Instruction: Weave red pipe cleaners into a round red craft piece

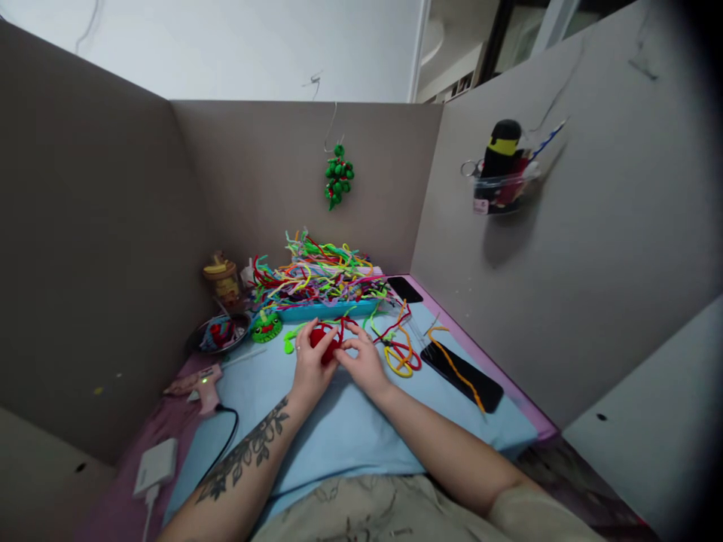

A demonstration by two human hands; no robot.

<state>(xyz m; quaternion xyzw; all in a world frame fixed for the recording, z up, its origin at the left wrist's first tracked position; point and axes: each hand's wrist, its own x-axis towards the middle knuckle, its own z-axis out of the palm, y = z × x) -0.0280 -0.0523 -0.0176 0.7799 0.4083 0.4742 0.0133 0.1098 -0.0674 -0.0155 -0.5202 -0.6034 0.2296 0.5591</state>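
Note:
Between my two hands is a round red piece (321,340) that looks made of pipe cleaner, with a loose red strand curving off toward the right. My left hand (310,361) wraps its fingers round the left side of this piece. On the other side, my right hand (361,360) pinches at the piece's right edge, close to the strand; the fingertips partly hide the contact. A green round figure with a red mouth (266,327) sits left of my hands. Right of them lie looped yellow, orange and red pipe cleaners (400,360).
A blue tray (316,309) heaped with colourful pipe cleaners stands behind. Left are a pink glue gun (206,385), a dark bowl (218,335) and a white adapter (155,467). A black phone-like slab (466,380) lies right. Grey panels (265,173) enclose the table.

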